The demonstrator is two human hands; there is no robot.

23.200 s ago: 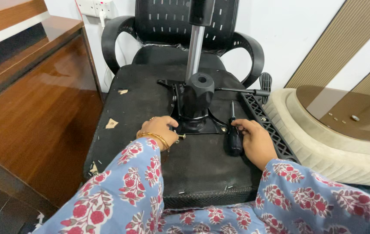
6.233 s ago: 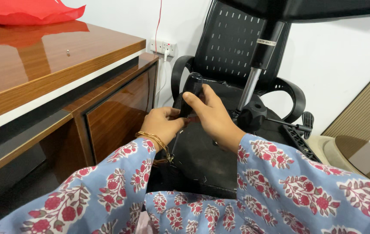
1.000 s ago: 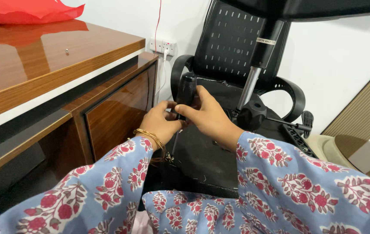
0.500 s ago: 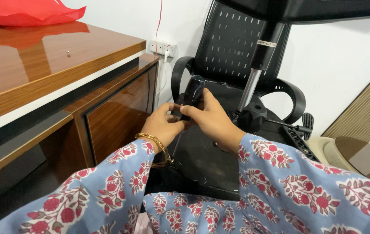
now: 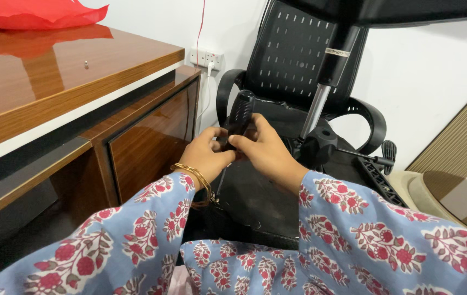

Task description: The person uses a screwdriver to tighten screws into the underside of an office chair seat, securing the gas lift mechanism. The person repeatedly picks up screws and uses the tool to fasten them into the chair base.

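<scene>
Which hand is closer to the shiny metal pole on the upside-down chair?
Right. The right hand grips the black screwdriver handle just left of the metal pole; the left hand sits farther left, on the screwdriver's other side.

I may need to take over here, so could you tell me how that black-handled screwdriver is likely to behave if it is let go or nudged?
The screwdriver looks stiff. Its black handle appears ribbed, so probably not slippery. The left hand and right hand both grip it tilted, shaft down; released, it would likely topple and roll.
</scene>
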